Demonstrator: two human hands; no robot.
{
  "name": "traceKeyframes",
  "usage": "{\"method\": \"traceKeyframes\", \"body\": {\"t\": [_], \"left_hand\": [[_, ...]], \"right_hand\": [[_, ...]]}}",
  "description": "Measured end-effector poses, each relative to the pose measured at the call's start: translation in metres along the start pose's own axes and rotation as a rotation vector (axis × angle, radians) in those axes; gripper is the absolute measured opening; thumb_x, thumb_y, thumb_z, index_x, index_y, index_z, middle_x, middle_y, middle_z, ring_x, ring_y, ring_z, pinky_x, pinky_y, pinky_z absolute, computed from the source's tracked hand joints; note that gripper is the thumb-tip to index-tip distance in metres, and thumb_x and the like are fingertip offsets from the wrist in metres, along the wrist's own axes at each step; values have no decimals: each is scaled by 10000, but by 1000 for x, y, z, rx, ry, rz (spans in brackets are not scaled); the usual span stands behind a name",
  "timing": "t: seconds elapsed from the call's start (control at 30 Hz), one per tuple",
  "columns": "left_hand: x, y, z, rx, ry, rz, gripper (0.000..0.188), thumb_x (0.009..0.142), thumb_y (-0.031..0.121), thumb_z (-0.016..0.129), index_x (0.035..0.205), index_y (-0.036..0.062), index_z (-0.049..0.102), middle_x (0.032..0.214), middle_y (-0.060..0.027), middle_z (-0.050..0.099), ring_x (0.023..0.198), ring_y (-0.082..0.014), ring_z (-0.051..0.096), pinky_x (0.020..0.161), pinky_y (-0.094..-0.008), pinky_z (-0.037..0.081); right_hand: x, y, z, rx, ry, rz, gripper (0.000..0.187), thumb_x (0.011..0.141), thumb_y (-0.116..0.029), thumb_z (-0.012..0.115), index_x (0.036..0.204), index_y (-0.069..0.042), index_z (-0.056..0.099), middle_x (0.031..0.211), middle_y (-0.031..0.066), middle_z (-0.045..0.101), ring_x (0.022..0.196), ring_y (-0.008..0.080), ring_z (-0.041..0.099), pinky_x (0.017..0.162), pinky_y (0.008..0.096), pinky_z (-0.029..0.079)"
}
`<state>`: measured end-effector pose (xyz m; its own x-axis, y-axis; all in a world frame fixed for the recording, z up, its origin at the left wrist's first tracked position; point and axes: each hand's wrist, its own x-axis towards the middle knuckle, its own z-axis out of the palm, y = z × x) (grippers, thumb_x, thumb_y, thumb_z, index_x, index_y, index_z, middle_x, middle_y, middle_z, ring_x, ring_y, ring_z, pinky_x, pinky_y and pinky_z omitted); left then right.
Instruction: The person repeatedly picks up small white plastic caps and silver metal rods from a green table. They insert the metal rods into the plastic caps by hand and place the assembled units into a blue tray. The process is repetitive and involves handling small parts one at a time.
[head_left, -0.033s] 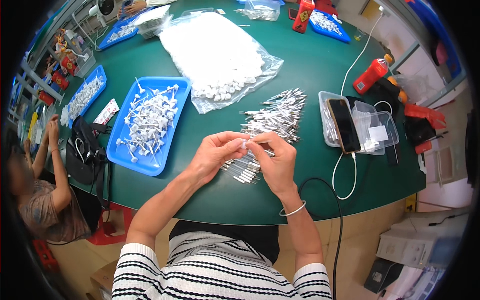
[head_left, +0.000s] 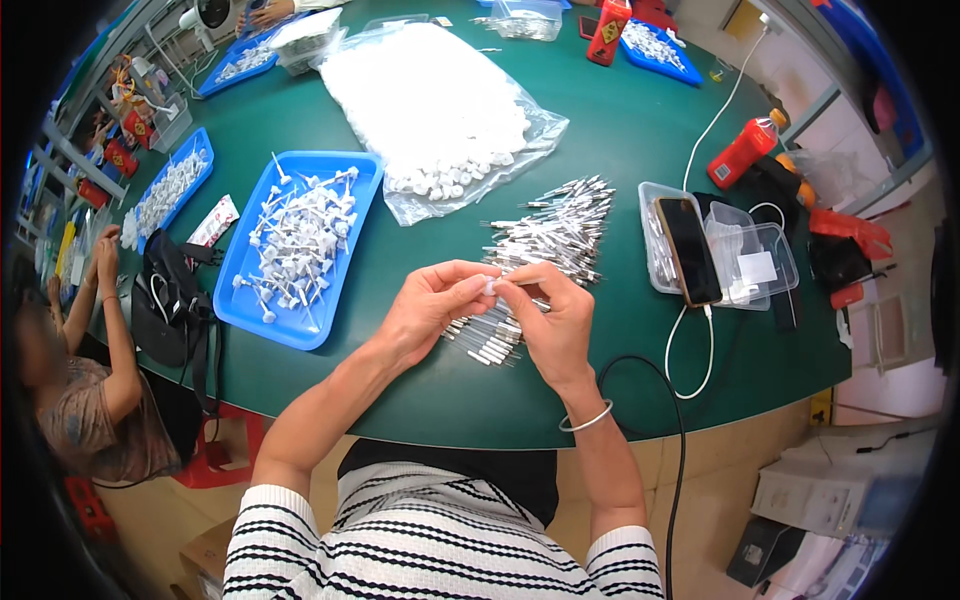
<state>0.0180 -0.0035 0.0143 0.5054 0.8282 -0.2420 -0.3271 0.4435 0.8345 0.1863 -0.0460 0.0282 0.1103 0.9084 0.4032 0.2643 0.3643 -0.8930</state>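
Observation:
My left hand pinches a small white plastic cap between thumb and fingertips. Against it, my right hand grips a thin pale rod; the fingers hide most of it and the joint between the two parts. Under and behind my hands lies a pile of thin metal-and-white rods on the green table. Left of them, a blue tray holds many white-headed rods. A large clear bag of white caps lies open-ended beyond my hands.
On the right, a phone with a white cable leans on a clear plastic box, near a red bottle. A black cable hangs over the table edge. At left are a black bag, another tray and a seated person.

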Motion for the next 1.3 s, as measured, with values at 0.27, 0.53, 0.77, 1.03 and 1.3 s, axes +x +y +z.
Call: {"method": "traceKeyframes", "body": {"t": [0.27, 0.53, 0.77, 1.03, 1.3], "left_hand": [[-3, -2, 0, 68, -4, 159, 244, 895, 111, 641, 1106, -10, 621, 979, -68, 663, 876, -98, 629, 802, -222, 518], [-9, 6, 7, 269, 38, 412, 323, 855, 16, 665, 1162, -40, 580, 1021, -84, 651, 940, -113, 617, 848, -238, 508], [-8, 6, 8, 332, 18, 412, 282, 849, -3, 665, 1121, -48, 606, 1031, -88, 650, 933, -106, 615, 841, -230, 507], [-9, 6, 2, 264, -15, 336, 220, 867, 0, 647, 1081, -46, 627, 1014, -87, 652, 935, -111, 614, 838, -234, 511], [-11, 8, 5, 201, -87, 392, 206, 875, -13, 629, 1077, -46, 600, 1033, -102, 640, 954, -115, 617, 855, -241, 507]], "right_hand": [[-3, 13, 10, 391, 8, 112, 58, 862, -10, 656, 920, -4, 651, 841, 35, 661, 725, 87, 614, 665, 210, 491], [3, -3, -7, 369, -111, 352, 147, 896, -104, 645, 987, 11, 652, 757, 11, 623, 644, 44, 537, 567, 180, 437], [0, -3, -11, 246, -169, 346, 161, 919, -156, 622, 933, 0, 662, 663, -3, 597, 567, 26, 491, 502, 179, 390], [-2, 1, -7, 331, -166, 296, 154, 922, -154, 620, 926, -5, 663, 665, 0, 603, 555, 29, 485, 499, 180, 390], [-5, 2, -3, 368, -142, 283, 162, 925, -158, 617, 934, -3, 662, 680, 7, 614, 570, 33, 519, 513, 174, 417]]}}
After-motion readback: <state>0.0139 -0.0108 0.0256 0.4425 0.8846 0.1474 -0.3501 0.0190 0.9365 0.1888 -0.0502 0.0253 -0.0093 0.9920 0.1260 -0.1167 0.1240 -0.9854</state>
